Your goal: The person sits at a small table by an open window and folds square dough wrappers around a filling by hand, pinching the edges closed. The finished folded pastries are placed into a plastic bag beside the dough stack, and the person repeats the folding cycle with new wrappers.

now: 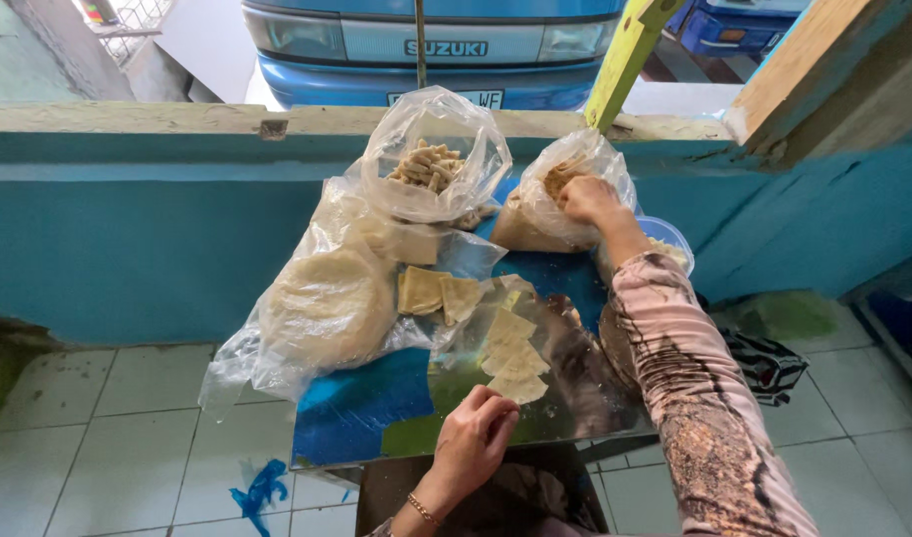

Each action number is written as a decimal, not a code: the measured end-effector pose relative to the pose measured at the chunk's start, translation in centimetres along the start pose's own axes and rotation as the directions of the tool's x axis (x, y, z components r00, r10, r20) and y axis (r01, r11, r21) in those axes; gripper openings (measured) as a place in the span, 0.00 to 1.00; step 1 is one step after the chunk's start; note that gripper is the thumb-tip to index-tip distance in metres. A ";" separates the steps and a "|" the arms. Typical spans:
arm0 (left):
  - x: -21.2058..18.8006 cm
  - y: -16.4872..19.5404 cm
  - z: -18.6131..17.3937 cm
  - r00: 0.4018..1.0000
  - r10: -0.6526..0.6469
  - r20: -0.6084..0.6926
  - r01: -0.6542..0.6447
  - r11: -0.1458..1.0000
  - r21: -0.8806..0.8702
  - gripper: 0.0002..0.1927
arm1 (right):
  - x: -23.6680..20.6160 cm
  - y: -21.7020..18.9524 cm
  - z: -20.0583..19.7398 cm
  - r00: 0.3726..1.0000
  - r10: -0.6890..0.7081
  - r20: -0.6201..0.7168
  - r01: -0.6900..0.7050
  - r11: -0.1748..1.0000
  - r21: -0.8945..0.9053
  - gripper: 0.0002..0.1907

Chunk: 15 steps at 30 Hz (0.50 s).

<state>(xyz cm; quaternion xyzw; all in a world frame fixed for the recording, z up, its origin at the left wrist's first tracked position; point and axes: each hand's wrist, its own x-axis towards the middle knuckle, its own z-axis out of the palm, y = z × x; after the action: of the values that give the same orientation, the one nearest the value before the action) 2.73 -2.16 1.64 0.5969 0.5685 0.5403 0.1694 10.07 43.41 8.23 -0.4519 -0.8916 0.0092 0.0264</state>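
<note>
Teal-painted half wall ahead, pale tiled floor below, blue vehicle parked beyond. Against the wall, a small blue tabletop crowded with food in plastic.

Right hand plunged into the mouth of a clear bag of brown filling at the far edge; fingers buried among the plastic, so impossible to tell whether pinching anything. Left hand resting at the near edge, fingers loosely clenched, nothing visible in them, just beside a row of pale cut wrappers laid out on a clear sheet.

Elsewhere: a bag of pale sticks beside the filling bag, a large bag of round wrappers to the left, two folded pieces in the middle, a blue-rimmed tub under the right forearm.

Best done, by the look of it, with a small pinch only. Keep the bag's mouth wide to avoid dragging plastic along. Lift clear of the rim, cross low over the tabletop, and hold the wrapper row steady with the left hand so nothing slides toward the edge.
</note>
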 end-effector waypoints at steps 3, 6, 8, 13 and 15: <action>0.0 -0.1 0.0 1.000 -0.025 0.016 0.025 1.000 0.003 0.03 | -0.1 1.9 0.1 0.981 0.134 -0.143 -0.124 0.989 0.079 0.12; 0.0 -0.2 -0.1 0.999 -0.031 0.024 0.030 1.000 0.006 0.03 | -0.6 4.2 -0.9 0.956 0.223 -0.192 -0.175 0.955 0.239 0.12; 0.0 -0.2 -0.1 0.999 -0.043 0.027 0.043 0.999 -0.011 0.04 | -1.7 5.1 -1.4 0.949 0.230 -0.215 -0.130 0.909 0.396 0.11; 0.1 -0.2 0.1 0.997 -0.069 0.018 0.069 0.997 -0.028 0.04 | -3.3 4.7 -1.7 0.929 0.235 -0.285 -0.087 0.889 0.450 0.10; 0.0 -0.2 0.1 0.998 -0.056 0.014 0.057 0.998 -0.005 0.04 | -3.1 3.6 -1.0 0.884 0.213 -0.416 -0.099 0.955 0.280 0.09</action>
<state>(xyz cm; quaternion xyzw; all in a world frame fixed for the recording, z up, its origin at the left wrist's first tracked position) 2.68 -2.03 1.45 0.5837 0.5824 0.5328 0.1903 14.84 43.03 9.01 -0.5060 -0.8143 0.0211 0.2837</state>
